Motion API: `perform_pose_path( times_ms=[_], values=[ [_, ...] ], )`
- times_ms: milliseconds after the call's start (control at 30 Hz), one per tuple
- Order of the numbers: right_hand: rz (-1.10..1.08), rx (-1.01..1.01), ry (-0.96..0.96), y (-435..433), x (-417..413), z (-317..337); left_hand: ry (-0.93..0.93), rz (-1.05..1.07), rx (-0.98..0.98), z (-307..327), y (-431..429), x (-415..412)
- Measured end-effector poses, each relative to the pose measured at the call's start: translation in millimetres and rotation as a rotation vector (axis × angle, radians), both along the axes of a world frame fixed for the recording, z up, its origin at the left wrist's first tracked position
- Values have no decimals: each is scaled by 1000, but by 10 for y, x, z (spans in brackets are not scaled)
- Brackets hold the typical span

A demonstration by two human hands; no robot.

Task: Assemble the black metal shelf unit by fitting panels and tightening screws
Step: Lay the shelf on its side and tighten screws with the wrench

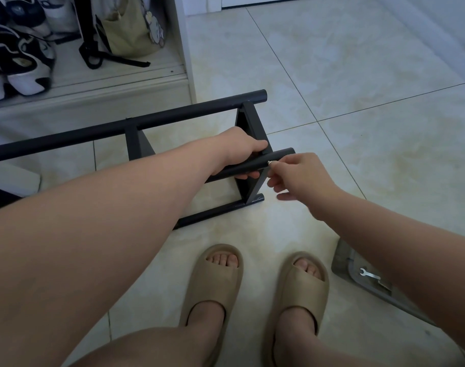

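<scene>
The right grip pinches a small silver screw between thumb and forefinger, holding it against the side of a black tube near that tube's open end. Its other fingers hang loosely curled below the tube. The left grip is wrapped round the same tube just beside the screw, with the thumb on top and the fingertips showing underneath.

This tube belongs to the black metal shelf frame, which lies on its side on the tiled floor. A long upper tube runs from the left edge of the view to an open end on the right. A lower tube rests on the tiles. Two flat black cross panels stand between the tubes, one just behind the left grip and one further left.

Both forearms reach forward from the bottom corners of the view. Below them, two feet in beige slippers stand side by side on the floor, near the frame.

To the right, partly hidden by the right forearm, a grey tray lies on the floor with a small silver wrench in it.

At upper left, a white cabinet holds black-and-white sneakers and a pale green bag.
</scene>
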State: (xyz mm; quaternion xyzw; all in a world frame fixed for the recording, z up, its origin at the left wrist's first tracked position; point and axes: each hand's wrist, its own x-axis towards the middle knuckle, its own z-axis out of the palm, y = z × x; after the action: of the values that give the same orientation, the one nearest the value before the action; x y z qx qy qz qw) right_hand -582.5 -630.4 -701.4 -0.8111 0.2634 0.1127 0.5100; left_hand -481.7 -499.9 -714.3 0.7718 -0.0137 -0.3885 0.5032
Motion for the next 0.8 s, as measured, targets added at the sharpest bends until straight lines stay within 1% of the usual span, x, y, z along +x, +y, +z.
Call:
perform_pose_path(
  times_ms=[67,100,200,300,400,467,567,667,733,800],
  values=[
    [150,-344,-165,-38,3,14,3,3,-4,8,5,-7],
    [216,-423,-246,-41,3,38,4,2,-5,12,8,-10],
    [375,-506,-365,-38,-4,49,-12,-1,0,16,0,-26],
    [419,-560,-396,-62,-6,43,-25,1,-4,18,-16,-37],
    [441,-562,-411,-76,-15,25,-14,-4,-16,16,-6,-30],
    [445,-559,-382,-78,-9,5,2,-6,-27,11,13,-29],
    [362,-521,-299,-83,40,-19,10,-3,-34,9,43,-28],
    [312,-483,-256,-58,72,-30,29,8,-57,9,80,-30],
    [245,-408,-206,-34,70,-35,22,4,-63,9,91,-35],
    [158,-273,-138,-13,76,-38,7,10,-64,8,87,-46]
  ],
)
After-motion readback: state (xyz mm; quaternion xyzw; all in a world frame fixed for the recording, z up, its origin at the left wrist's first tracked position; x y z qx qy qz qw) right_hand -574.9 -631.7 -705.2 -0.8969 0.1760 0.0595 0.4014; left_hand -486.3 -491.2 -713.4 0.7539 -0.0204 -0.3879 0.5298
